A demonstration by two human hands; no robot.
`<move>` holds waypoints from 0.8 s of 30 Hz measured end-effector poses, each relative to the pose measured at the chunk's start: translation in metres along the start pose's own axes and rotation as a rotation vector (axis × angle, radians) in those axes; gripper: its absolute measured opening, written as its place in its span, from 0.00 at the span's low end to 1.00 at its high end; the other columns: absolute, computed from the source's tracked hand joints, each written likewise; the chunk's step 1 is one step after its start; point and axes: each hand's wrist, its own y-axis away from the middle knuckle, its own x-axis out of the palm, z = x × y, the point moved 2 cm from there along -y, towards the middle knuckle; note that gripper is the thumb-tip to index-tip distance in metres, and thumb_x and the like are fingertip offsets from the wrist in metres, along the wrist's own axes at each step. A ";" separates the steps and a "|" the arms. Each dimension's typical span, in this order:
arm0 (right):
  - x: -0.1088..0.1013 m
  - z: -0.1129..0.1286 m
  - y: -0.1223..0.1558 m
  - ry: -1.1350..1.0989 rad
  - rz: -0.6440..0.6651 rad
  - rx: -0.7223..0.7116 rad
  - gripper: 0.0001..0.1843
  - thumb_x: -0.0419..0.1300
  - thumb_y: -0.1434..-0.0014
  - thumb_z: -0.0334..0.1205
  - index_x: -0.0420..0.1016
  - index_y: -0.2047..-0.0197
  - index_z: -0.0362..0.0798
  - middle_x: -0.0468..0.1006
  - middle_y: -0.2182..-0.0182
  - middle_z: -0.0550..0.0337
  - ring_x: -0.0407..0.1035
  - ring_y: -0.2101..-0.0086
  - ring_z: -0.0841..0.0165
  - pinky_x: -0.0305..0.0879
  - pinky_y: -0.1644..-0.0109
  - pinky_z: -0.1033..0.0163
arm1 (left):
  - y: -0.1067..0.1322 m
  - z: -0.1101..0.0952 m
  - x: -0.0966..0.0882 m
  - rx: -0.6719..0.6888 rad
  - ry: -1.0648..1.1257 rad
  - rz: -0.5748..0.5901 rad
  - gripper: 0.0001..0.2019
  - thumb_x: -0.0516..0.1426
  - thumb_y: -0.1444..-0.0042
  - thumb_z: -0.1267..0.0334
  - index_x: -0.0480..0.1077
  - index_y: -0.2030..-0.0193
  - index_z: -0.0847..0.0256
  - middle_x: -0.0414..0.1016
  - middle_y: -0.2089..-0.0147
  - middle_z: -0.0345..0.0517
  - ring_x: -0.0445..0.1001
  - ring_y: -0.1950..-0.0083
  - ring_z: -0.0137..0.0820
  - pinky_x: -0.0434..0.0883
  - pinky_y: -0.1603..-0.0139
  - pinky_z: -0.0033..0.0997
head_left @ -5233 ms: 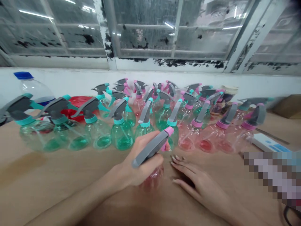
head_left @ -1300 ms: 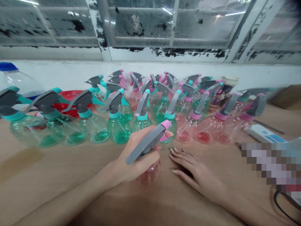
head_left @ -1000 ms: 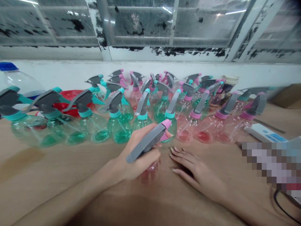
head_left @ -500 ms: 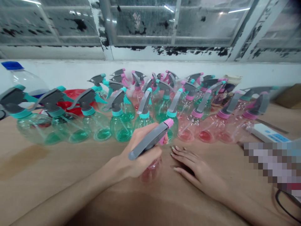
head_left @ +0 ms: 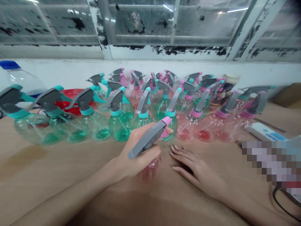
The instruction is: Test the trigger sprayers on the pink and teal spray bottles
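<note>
My left hand is wrapped round the neck of a pink spray bottle, closed on it below its grey trigger head with a pink nozzle. The bottle stands on the table at the near middle, its neck hidden by my fingers. To its right, my right hand lies palm down on the tabletop, fingers stretched out, touching no bottle. Just beyond both hands runs a row of spray bottles: green ones with turquoise collars, such as the green spray bottle, and pink ones on the right, such as the pink-collared bottle.
More spray bottles crowd behind the front row. A large clear bottle with a blue cap and a red bag stand at the left. At the right are a white-and-blue box, a cardboard box and a black cable.
The left index finger has stretched out a little by the pink trigger. The whole view has shifted slightly; the right hand stays flat in place.
</note>
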 end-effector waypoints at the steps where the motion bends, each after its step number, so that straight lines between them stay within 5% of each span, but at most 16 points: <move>1: 0.000 0.000 0.000 0.009 0.005 -0.002 0.23 0.51 0.32 0.45 0.66 0.37 0.48 0.67 0.37 0.52 0.61 0.38 0.59 0.60 0.36 0.42 | 0.000 0.000 0.000 -0.005 0.002 0.003 0.15 0.50 0.56 0.67 0.70 0.61 0.55 0.58 0.77 0.33 0.56 0.79 0.26 0.58 0.76 0.28; 17: -0.002 0.001 -0.001 0.003 0.000 -0.008 0.22 0.51 0.32 0.45 0.67 0.38 0.47 0.67 0.38 0.51 0.60 0.38 0.60 0.59 0.35 0.43 | 0.002 0.005 0.001 0.007 0.026 -0.013 0.16 0.52 0.52 0.68 0.71 0.55 0.57 0.58 0.78 0.32 0.56 0.77 0.26 0.58 0.74 0.28; 24: -0.003 0.000 0.000 -0.061 -0.030 -0.003 0.23 0.54 0.34 0.45 0.67 0.37 0.52 0.69 0.39 0.52 0.61 0.38 0.57 0.60 0.36 0.41 | 0.000 0.002 0.001 -0.009 -0.030 -0.024 0.07 0.52 0.53 0.67 0.68 0.66 0.58 0.65 0.73 0.37 0.59 0.77 0.26 0.58 0.77 0.27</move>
